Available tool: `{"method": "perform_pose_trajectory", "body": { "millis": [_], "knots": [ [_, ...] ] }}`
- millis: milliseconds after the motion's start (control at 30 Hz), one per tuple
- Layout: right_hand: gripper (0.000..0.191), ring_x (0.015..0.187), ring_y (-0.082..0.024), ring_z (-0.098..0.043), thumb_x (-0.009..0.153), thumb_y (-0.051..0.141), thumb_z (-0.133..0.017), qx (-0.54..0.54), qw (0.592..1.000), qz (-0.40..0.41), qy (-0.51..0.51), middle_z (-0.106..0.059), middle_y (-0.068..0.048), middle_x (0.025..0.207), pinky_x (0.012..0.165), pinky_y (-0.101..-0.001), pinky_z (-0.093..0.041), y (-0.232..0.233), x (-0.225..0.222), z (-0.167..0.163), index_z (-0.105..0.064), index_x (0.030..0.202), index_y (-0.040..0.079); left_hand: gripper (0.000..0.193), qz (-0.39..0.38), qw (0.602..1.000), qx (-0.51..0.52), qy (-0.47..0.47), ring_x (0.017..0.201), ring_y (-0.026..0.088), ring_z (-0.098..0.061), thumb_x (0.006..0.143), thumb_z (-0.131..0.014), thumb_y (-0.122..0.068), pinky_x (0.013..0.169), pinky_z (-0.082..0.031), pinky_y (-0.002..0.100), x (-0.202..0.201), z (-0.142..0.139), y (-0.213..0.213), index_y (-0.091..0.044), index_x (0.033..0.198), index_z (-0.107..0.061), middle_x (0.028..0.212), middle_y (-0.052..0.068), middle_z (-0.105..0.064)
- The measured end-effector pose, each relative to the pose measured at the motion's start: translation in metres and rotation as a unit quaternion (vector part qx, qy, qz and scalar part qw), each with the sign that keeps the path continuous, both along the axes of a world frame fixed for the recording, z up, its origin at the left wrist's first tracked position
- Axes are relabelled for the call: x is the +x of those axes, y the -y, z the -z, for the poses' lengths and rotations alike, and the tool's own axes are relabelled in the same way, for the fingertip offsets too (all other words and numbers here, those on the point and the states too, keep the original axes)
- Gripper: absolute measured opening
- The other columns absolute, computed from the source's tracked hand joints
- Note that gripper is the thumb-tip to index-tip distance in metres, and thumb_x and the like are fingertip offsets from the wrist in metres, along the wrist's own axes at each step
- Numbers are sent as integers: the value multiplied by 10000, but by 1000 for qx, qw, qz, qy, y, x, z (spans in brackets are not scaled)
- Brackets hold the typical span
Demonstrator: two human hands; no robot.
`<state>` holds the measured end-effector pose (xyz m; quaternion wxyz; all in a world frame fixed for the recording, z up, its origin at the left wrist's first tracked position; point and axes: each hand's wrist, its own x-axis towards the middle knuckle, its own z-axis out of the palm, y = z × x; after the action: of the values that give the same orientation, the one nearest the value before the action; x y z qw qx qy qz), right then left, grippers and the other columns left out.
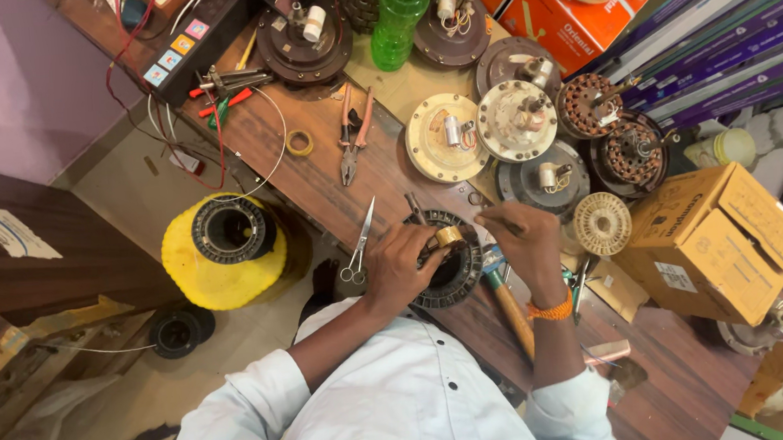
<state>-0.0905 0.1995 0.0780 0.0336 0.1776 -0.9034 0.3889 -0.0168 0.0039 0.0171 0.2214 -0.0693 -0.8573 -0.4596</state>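
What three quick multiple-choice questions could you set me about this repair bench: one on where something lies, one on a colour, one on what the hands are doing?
1. Where do the scissors lie?
A. beside the left hand on the wooden bench
B. on the cardboard box
C. on the floor

2. What colour is the plastic bottle at the far edge of the bench?
A. red
B. green
C. white

3. What is the left hand doing?
A. hanging free above the bench
B. gripping the pliers
C. resting on the dark ring-shaped stator, at a roll of tan tape

Answers:
1. A, the scissors lie just beside that hand, on the wood.
2. B, the bottle is clear green.
3. C, its fingers lie on the ring by the roll, while the right hand pinches something small above it.
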Motion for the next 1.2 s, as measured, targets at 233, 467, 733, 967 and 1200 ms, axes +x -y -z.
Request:
{"method": "perform_pose_trajectory", "body": {
  "millis": [233, 467, 733, 967, 1200],
  "knots": [
    [139, 611, -203, -694, 816, 157, -797, 120, 985, -63, 111, -733, -148, 746, 579, -341, -513, 46, -42, -12, -809, 916, 62, 514, 50, 939, 282, 189, 996, 231, -664, 811, -842, -213, 845, -522, 365, -8, 21, -2, -145, 1237, -563, 1089, 79, -688],
    [148, 561, -194, -687, 815, 158, -780, 173, 957, -108, 206, -720, -137, 670, 564, -347, -513, 70, -52, -25, -794, 921, 55, 674, 139, 677, 642, 333, 989, 131, -645, 931, -722, -227, 863, -539, 285, -30, 44, 9, -142, 1461, -315, 1182, 85, -700],
    [159, 460, -163, -411, 853, 186, -797, 103, 982, 41, 151, -563, -107, 514, 454, -369, -307, 33, 34, -24, -790, 928, 45, 411, 181, 774, 539, 278, 918, 92, -601, 970, -711, -123, 816, -515, 253, -29, 48, 10, -100, 1325, -505, 1056, 45, -661],
    [95, 567, -133, -517, 884, 103, -731, -20, 984, 82, 160, -638, -88, 634, 542, -306, -402, 23, 91, 59, -713, 878, 10, 443, 216, 854, 392, 264, 1002, 134, -606, 880, -773, -195, 872, -514, 321, -29, 29, 19, -96, 1264, -573, 1108, 7, -648],
    [71, 688, -87, -627, 864, 76, -733, -135, 964, 144, 180, -741, -60, 788, 638, -255, -486, -16, 92, 86, -746, 913, 27, 357, 46, 993, 63, 87, 1018, 312, -667, 825, -841, -260, 902, -512, 434, -11, 7, -1, -95, 1100, -684, 1039, 91, -723]
  ]
}}
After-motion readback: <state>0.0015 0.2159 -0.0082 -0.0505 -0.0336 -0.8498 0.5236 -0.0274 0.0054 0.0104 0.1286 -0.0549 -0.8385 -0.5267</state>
